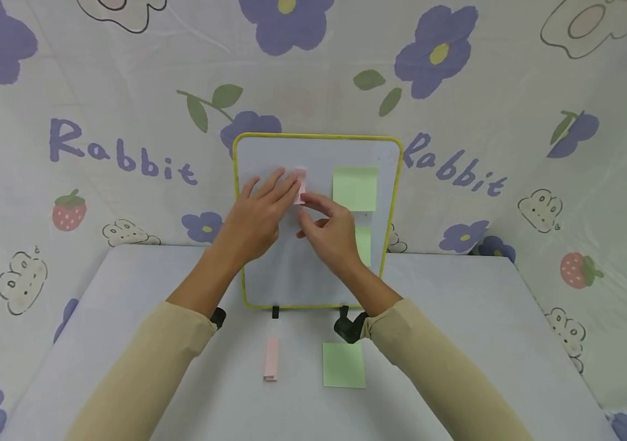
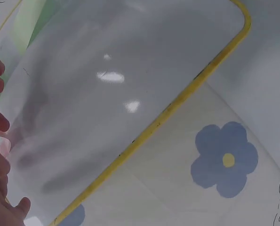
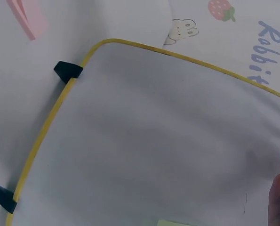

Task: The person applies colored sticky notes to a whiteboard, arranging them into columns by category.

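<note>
A pink sticky note (image 1: 301, 174) is on the upper middle of a yellow-edged whiteboard (image 1: 291, 275), partly covered by fingers. My left hand (image 1: 254, 217) lies against the board from the left, its extended fingers pressing the note's left side. From the right, my right hand (image 1: 332, 233) has thumb and index finger bent together at the note's lower edge, pinching it. In the left wrist view a bit of the pink note (image 2: 3, 145) shows between the fingertips. Right of it, a green sticky note (image 1: 354, 190) sticks to the board, with another green note (image 1: 364, 245) below, half hidden by my right hand.
The board stands on black feet (image 1: 275, 312) on a white table (image 1: 440, 288). In front of it lie a narrow pink sticky pad (image 1: 271, 358) and a square green pad (image 1: 343, 365). A patterned cloth (image 1: 302, 92) hangs behind the board and at the sides.
</note>
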Tool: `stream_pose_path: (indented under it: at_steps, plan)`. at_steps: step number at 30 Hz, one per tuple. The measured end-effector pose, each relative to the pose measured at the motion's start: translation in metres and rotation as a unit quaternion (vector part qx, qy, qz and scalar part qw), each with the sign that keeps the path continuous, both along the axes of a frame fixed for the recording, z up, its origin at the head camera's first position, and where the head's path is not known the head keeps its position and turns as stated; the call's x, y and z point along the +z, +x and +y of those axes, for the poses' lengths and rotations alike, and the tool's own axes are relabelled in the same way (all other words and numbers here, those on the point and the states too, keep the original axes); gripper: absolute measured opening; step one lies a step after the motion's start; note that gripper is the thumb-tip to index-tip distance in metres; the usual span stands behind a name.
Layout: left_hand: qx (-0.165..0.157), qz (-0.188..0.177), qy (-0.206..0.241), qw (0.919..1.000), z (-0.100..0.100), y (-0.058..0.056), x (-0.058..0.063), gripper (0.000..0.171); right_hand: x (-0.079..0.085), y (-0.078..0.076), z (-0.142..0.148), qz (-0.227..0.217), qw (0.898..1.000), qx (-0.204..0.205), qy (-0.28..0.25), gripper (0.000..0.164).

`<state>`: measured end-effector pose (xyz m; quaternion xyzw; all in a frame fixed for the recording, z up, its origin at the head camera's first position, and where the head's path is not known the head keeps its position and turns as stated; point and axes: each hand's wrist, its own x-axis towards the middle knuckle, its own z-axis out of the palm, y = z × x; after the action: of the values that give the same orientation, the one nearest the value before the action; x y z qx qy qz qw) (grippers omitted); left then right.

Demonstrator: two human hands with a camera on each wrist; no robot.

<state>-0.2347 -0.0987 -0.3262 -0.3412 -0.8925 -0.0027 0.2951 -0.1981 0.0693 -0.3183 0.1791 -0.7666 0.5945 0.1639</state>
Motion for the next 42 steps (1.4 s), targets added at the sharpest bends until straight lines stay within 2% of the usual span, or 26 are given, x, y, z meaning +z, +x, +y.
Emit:
stream_pose_path:
  at_steps: [1, 8, 14, 16, 18, 19, 20, 21, 23, 25, 26, 28, 29, 30, 33, 42]
  plan:
    - [0.002, 0.001, -0.003, 1.0, 0.0, -0.001, 0.001, 0.063, -0.001, 0.0, 0.0, -0.001, 1.0, 0.0, 0.002, 0.032]
    - [0.028, 0.001, -0.037, 0.9989, 0.002, -0.006, 0.003, 0.064, -0.037, -0.03, 0.007, -0.008, 1.0, -0.001, 0.006, 0.033]
    - [0.058, -0.002, -0.06, 0.9965, 0.006, -0.008, 0.005, 0.065, -0.04, -0.028, 0.009, -0.02, 0.999, -0.023, 0.026, 0.034]
    - [0.062, 0.002, -0.066, 0.9959, 0.007, -0.008, 0.005, 0.066, -0.04, -0.027, 0.01, 0.008, 0.997, -0.051, 0.052, 0.031]
    - [0.064, 0.005, -0.068, 0.9956, 0.008, -0.008, 0.005, 0.066, -0.04, -0.026, 0.011, 0.068, 0.988, -0.088, 0.11, 0.029]
    - [0.064, 0.007, -0.068, 0.9956, 0.008, -0.007, 0.005, 0.066, -0.039, -0.026, 0.012, 0.106, 0.977, -0.109, 0.152, 0.028]
    - [0.063, 0.007, -0.066, 0.9958, 0.007, -0.007, 0.006, 0.066, -0.038, -0.027, 0.013, 0.146, 0.96, -0.131, 0.201, 0.028]
    - [0.062, 0.007, -0.062, 0.9961, 0.007, -0.007, 0.006, 0.065, -0.037, -0.027, 0.014, 0.185, 0.938, -0.147, 0.252, 0.029]
    - [0.06, 0.009, -0.055, 0.9966, 0.006, -0.008, 0.005, 0.063, -0.034, -0.03, 0.018, 0.247, 0.886, -0.166, 0.356, 0.035]
    - [0.058, 0.01, -0.047, 0.9971, 0.006, -0.008, 0.005, 0.062, -0.03, -0.033, 0.022, 0.284, 0.831, -0.17, 0.447, 0.045]
    - [0.057, 0.011, -0.044, 0.9973, 0.005, -0.008, 0.005, 0.06, -0.028, -0.035, 0.024, 0.293, 0.807, -0.167, 0.484, 0.051]
    - [0.056, 0.015, -0.042, 0.9974, 0.006, -0.009, 0.005, 0.058, -0.025, -0.038, 0.028, 0.302, 0.768, -0.163, 0.541, 0.061]
    - [0.056, 0.016, -0.041, 0.9975, 0.006, -0.009, 0.005, 0.058, -0.023, -0.04, 0.029, 0.303, 0.754, -0.161, 0.56, 0.064]
    - [0.057, 0.015, -0.044, 0.9973, 0.006, -0.009, 0.005, 0.058, -0.021, -0.042, 0.031, 0.303, 0.746, -0.158, 0.571, 0.066]
    - [0.059, 0.01, -0.048, 0.9971, 0.007, -0.009, 0.006, 0.057, -0.017, -0.045, 0.034, 0.298, 0.737, -0.143, 0.589, 0.067]
    - [0.067, -0.007, -0.055, 0.9963, 0.011, -0.007, 0.007, 0.06, -0.01, -0.046, 0.036, 0.285, 0.722, -0.127, 0.618, 0.067]
